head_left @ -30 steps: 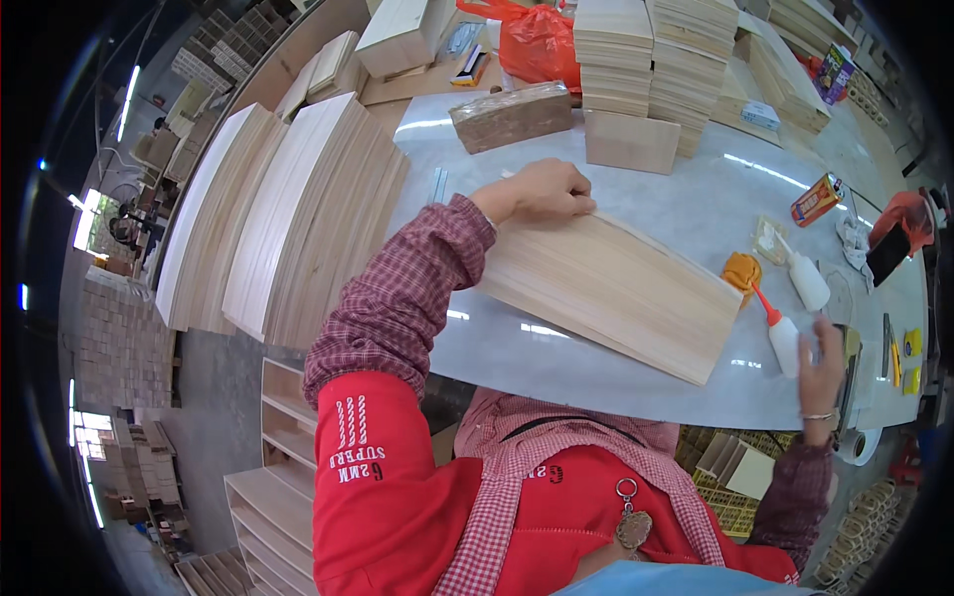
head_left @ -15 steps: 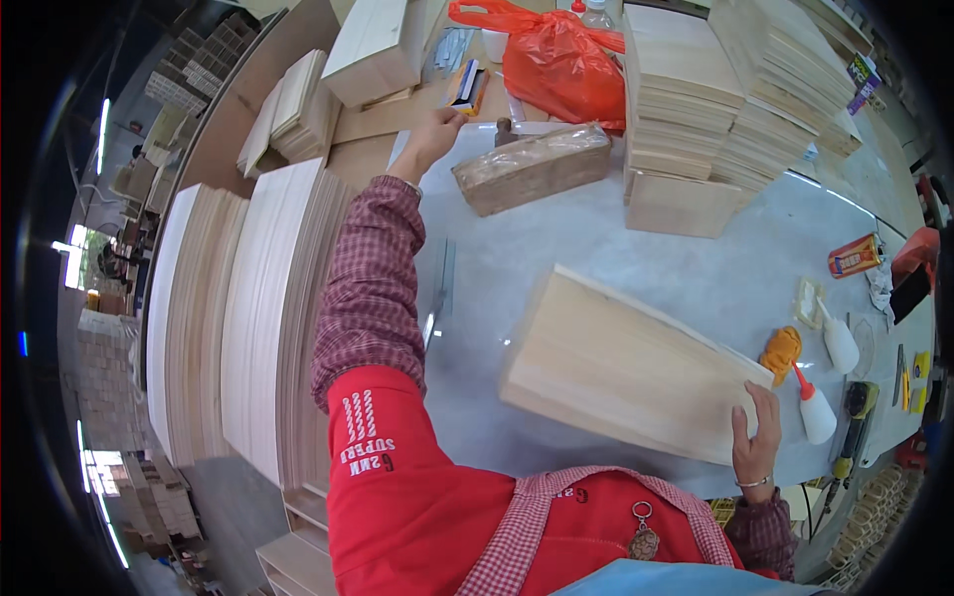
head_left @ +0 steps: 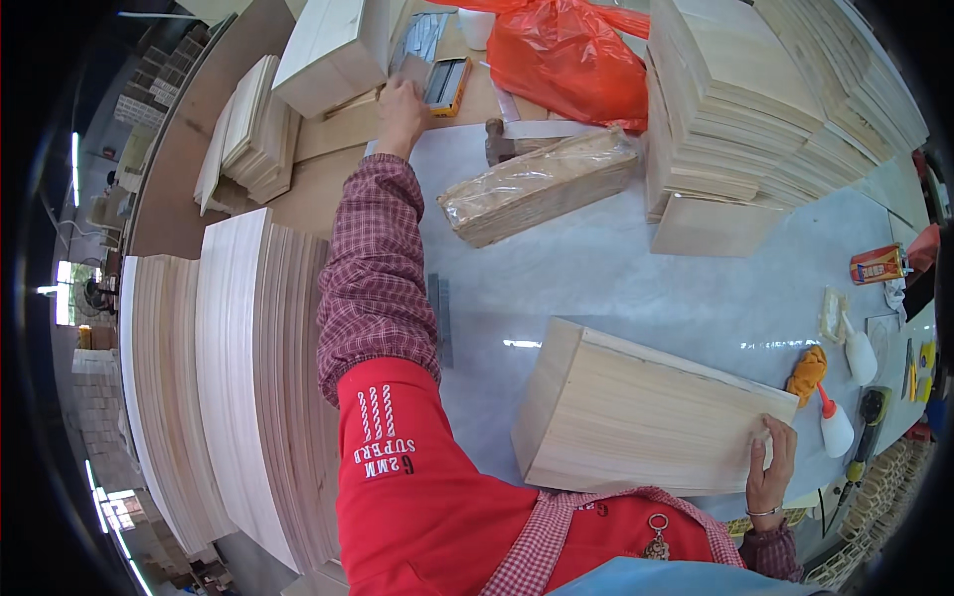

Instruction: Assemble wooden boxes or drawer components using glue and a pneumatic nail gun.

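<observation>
A pale wooden box (head_left: 636, 417) lies on the grey table (head_left: 616, 288) close to my body. My right hand (head_left: 770, 467) rests on its near right corner, fingers flat on the wood. My left arm, in a plaid sleeve, stretches far across the table. My left hand (head_left: 400, 109) is at the far left edge, touching a small yellow and grey tool (head_left: 447, 84) beside a wooden box (head_left: 333, 50). Whether the fingers have closed on the tool is hidden.
A plastic-wrapped bundle of wood strips (head_left: 542, 184) lies mid-table with a hammer (head_left: 497, 144) behind it. An orange bag (head_left: 566, 60) and stacks of wooden panels (head_left: 755, 109) stand at the back. Glue bottles (head_left: 835, 427) are at the right. Tall stacks of boards (head_left: 238, 387) stand left.
My left hand left the box and reached far forward to the yellow and grey tool. My right hand moved from the table's right edge onto the box's corner.
</observation>
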Demonstrator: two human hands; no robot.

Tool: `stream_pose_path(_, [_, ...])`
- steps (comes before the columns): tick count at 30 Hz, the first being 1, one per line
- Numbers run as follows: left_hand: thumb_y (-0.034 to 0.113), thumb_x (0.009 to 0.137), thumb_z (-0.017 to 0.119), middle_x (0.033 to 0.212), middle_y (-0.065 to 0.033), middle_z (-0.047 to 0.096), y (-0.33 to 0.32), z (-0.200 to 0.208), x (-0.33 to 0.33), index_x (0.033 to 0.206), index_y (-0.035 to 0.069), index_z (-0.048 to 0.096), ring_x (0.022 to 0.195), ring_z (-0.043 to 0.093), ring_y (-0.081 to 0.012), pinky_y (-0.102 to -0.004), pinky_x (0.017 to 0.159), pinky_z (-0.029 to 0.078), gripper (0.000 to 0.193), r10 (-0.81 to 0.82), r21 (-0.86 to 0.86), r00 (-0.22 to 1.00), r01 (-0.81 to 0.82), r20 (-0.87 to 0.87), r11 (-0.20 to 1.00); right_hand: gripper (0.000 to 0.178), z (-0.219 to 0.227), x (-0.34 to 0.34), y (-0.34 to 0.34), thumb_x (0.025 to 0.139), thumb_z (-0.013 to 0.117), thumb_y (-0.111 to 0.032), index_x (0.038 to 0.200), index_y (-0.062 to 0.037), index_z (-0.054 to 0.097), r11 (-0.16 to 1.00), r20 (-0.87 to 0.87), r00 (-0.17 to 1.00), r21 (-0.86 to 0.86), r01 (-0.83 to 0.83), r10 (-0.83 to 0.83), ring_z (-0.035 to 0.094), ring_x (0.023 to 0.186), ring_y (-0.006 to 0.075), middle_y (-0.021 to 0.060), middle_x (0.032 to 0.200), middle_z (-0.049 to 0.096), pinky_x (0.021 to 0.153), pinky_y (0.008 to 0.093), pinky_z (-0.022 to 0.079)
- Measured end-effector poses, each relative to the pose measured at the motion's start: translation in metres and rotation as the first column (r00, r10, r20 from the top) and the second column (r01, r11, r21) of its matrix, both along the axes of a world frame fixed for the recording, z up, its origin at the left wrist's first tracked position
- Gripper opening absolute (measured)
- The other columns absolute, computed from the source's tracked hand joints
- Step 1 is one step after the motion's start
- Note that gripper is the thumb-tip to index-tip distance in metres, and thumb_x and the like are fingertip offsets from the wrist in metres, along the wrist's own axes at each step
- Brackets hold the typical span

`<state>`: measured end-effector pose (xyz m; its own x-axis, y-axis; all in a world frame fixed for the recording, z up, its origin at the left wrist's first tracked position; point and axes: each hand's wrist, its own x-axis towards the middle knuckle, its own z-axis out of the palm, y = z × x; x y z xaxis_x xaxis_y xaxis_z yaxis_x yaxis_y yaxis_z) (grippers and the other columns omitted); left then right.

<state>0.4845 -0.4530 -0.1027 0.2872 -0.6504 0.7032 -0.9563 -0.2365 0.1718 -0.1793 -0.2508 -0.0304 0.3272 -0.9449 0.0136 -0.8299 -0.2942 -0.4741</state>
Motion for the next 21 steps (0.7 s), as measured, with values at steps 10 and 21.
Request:
stream_pose_path(10, [0.022, 0.079, 0.059, 0.084, -0.0179, 0.067, -0.008, 0.011, -0.009, 0.087, -0.002, 0.070, 0.078, 0.064, -0.0341, -0.0399, 0.071, 0.050, 0.027, 0.203, 0.413, 0.939, -0.075, -0.276, 0.908, 0.029, -0.003, 0.000, -0.002, 0.089, 0.052, -0.009, 0.116, -0.0001, 0.054, 1.000, -0.025, 1.000, -0.023, -0.006, 0.005, 0.051, 0.098, 0.0284, 0.0136, 0.109, 0.053, 0.086, 0.0362, 0.041])
stream_pose_path(21, [0.026, 0.074, 0.065, 0.085, -0.0190, 0.068, -0.027, 0.008, 0.025, 0.085, -0.006, 0.069, 0.076, 0.064, -0.0336, -0.0379, 0.071, 0.051, 0.034, 0.318, 0.528, 0.821, -0.024, -0.474, 0.849, 0.028, -0.004, 0.002, -0.002, 0.087, 0.054, -0.008, 0.114, 0.0000, 0.054, 0.999, -0.020, 1.000, -0.029, 0.023, -0.023, 0.051, 0.097, 0.0281, 0.0133, 0.108, 0.053, 0.085, 0.0359, 0.041])
